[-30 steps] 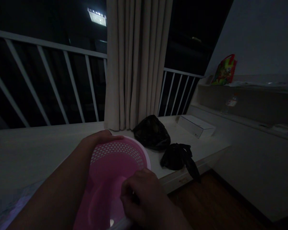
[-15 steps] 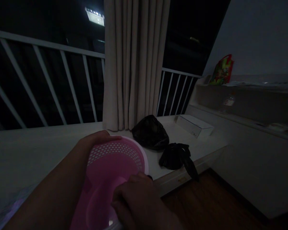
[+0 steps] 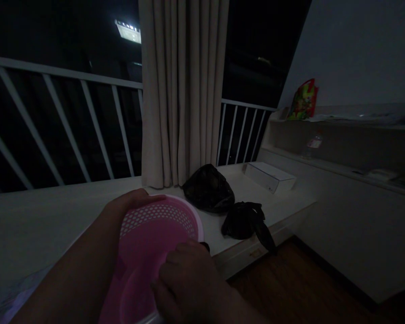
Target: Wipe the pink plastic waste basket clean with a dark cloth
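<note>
A pink plastic basket (image 3: 145, 238) with a band of small holes and a pale rim stands tilted toward me on the white ledge. My left hand (image 3: 133, 200) is closed over its far left rim, thumb along the edge and the other fingers hidden. Over the basket's near right side, my right hand (image 3: 185, 279) is curled into a fist. A small black end (image 3: 205, 246) sticks out past its knuckles; what it belongs to is hidden. Below that fist a pale curved edge shows, too dark to identify.
Two black plastic bags (image 3: 209, 189) lie right of the basket, the nearer one tied and hanging over the ledge's edge. A white box (image 3: 270, 175) sits farther back. Behind are a beige curtain (image 3: 182, 90) and white railings. A bottle (image 3: 313, 144) stands on the right shelf.
The view has shifted slightly, so everything sits a little more to the left. My right fist has moved slightly up and left over the basket. My left hand keeps its place on the rim.
</note>
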Demonstrator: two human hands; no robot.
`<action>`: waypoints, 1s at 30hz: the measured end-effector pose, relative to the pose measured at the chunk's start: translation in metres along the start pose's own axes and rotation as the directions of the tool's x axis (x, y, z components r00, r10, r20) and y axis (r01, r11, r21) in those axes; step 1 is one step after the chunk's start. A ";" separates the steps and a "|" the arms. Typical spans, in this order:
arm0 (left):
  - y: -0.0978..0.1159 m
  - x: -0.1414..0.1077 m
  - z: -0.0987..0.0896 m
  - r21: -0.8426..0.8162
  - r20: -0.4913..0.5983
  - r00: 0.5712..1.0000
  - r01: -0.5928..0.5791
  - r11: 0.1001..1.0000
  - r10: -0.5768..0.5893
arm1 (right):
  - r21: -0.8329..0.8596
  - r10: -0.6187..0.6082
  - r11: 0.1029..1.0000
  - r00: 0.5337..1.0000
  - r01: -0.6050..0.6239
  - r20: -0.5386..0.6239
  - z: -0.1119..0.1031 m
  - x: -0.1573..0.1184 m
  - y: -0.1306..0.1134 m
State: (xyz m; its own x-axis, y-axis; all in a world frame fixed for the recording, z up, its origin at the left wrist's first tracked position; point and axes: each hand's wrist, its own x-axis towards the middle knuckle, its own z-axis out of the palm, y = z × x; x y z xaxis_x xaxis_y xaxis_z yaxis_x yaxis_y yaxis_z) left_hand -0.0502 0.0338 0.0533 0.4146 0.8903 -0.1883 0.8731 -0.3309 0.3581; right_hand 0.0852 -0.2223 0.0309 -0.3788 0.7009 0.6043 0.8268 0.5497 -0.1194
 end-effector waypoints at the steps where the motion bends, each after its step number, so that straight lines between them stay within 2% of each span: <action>1: 0.002 -0.003 -0.001 -0.005 0.023 0.999 0.027 1.000 -0.026 | 0.002 -0.006 1.000 1.000 0.006 0.010 -0.001 0.000 0.002; 3: 0.004 -0.008 -0.003 -0.011 0.055 0.995 0.086 0.996 -0.085 | 0.007 0.003 1.000 1.000 -0.003 0.022 -0.004 -0.001 0.008; 6: 0.004 -0.011 -0.004 0.009 0.009 0.996 0.090 0.996 -0.090 | -0.009 0.034 0.999 0.999 -0.034 -0.002 -0.006 0.000 0.010; 11: 0.003 -0.009 -0.003 0.087 -0.035 0.995 0.095 0.992 -0.093 | -0.032 -0.001 0.999 0.999 0.000 -0.033 0.002 0.000 -0.007; 17: 0.002 -0.008 -0.002 0.101 -0.042 0.990 0.139 0.985 -0.135 | -0.014 0.046 0.999 0.994 -0.048 -0.100 0.002 -0.002 0.001; 24: 0.011 -0.018 -0.006 0.077 -0.032 0.984 0.177 0.981 -0.175 | -0.028 0.056 0.997 0.955 -0.067 -0.292 0.011 -0.001 -0.020; 28: 0.010 -0.018 -0.006 0.077 -0.043 0.986 0.166 0.983 -0.163 | -0.008 0.060 0.998 0.971 -0.064 -0.230 0.008 -0.003 -0.011; 30: 0.007 -0.016 -0.006 0.084 -0.046 0.987 0.160 0.984 -0.156 | -0.003 0.085 0.996 0.968 -0.088 -0.237 0.007 -0.003 -0.009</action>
State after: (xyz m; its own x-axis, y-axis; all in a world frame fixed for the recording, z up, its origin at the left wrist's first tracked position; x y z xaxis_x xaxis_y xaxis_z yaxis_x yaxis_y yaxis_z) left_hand -0.0525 0.0190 0.0641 0.2607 0.9445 -0.1996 0.9466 -0.2094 0.2453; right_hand 0.0761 -0.2264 0.0246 -0.1978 0.6174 0.7614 0.8582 0.4844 -0.1698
